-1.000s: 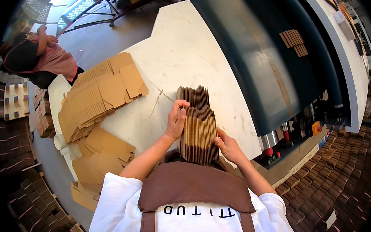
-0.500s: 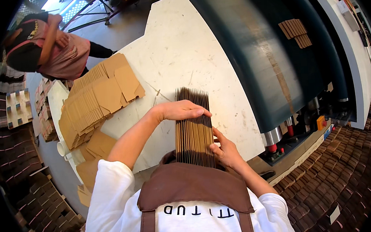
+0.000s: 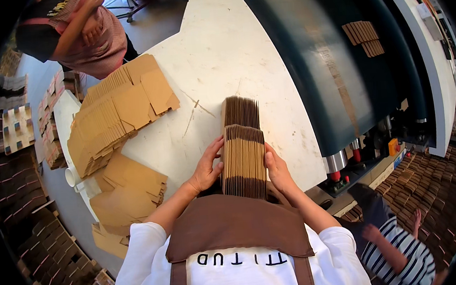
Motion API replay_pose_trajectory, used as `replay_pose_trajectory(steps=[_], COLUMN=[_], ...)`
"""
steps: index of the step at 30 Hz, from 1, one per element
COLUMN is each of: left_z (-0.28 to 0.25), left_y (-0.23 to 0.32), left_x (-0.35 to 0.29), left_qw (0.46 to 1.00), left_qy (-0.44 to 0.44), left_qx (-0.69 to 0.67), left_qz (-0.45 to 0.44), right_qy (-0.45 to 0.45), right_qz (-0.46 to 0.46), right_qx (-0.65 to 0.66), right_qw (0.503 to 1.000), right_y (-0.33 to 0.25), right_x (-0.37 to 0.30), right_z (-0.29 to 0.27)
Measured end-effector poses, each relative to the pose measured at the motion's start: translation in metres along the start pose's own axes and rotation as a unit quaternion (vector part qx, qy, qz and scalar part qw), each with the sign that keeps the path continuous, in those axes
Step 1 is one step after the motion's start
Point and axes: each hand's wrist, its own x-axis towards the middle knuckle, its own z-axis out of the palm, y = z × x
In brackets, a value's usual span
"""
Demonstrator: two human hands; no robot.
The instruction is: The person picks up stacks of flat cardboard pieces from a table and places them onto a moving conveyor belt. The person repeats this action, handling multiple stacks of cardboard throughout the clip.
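Note:
In front of my apron, a bundle of folded brown cardboard pieces (image 3: 244, 160) stands on edge, tightly packed with the dark edges up. My left hand (image 3: 208, 164) presses on its left side, fingers along the face. From the right side my right hand (image 3: 276, 165) grips the same bundle, thumb upward. A second block of folded cardboard (image 3: 240, 113) lies just beyond it on the white table (image 3: 220, 46), touching or overlapping its far end. The bundle's near end is partly hidden by my apron.
Flat brown cardboard blanks (image 3: 113, 108) are fanned on the table's left, with looser blanks (image 3: 122, 191) nearer me. At right runs a dark conveyor belt (image 3: 307, 56) carrying cardboard pieces (image 3: 363, 38). One person (image 3: 85, 36) stands far left, another in stripes (image 3: 397, 252) lower right.
My left hand has come down from the bundle's top to its left side. The cardboard now shows as two blocks. A striped-shirted person has appeared lower right; the far-left person appears nearer.

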Motion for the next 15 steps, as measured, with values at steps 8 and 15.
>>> replay_pose_trajectory(steps=[8, 15], left_z=[0.015, 0.083], left_y=[0.081, 0.058], left_x=[0.014, 0.057], left_qw=[0.941, 0.937], left_qy=[0.04, 0.006], left_qx=[0.333, 0.322], left_qz=[0.034, 0.139], right_qy=[-0.031, 0.09], right_qz=[0.12, 0.134], right_qx=[0.302, 0.089], right_qw=[0.945, 0.983], right_y=[0.013, 0.084], right_x=[0.023, 0.045], right_z=[-0.024, -0.122])
